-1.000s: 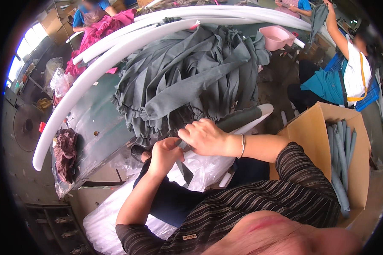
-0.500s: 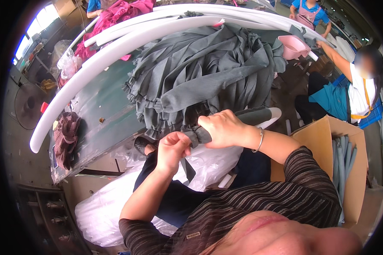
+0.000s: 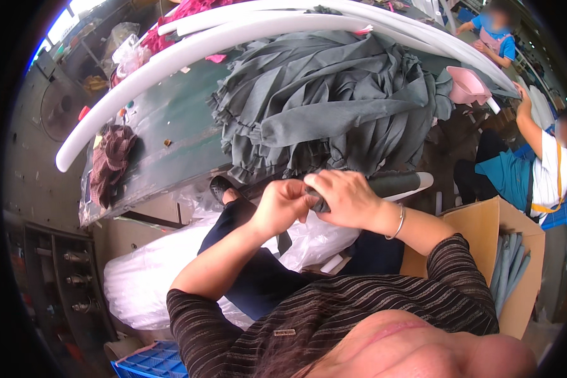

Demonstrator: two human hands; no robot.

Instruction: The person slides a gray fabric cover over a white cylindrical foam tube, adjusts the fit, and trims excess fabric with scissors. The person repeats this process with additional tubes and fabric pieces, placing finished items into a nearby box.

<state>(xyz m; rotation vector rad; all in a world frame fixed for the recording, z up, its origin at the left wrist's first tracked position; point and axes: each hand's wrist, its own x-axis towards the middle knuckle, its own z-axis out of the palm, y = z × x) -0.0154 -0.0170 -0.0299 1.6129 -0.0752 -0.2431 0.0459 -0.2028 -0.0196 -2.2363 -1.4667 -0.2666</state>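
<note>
A dark grey fabric sleeve [image 3: 389, 184] covers most of a white foam tube [image 3: 426, 181], whose bare end sticks out to the right of my hands. My right hand [image 3: 349, 196] is closed around the sleeve near its left end, a bangle on its wrist. Beside it, my left hand [image 3: 282, 205] pinches the gathered end of the sleeve, fingertips almost touching the right hand. The fingers partly hide that end. Just beyond both hands, a large pile of grey fabric sleeves [image 3: 340, 120] with ruffled ends lies on the green table [image 3: 170, 138].
Long white foam tubes [image 3: 233, 39] arch across the table's far side. A pink scoop-like container [image 3: 467, 86] stands at the pile's right. An open cardboard box [image 3: 475, 236] holds several grey-covered tubes [image 3: 509, 264]. Clear plastic wrapping [image 3: 151, 277] lies below the table; co-workers are at the right.
My left hand has moved up against my right, and less of the gathered sleeve end shows between them. The view has shifted, bringing a blue crate in at lower left.
</note>
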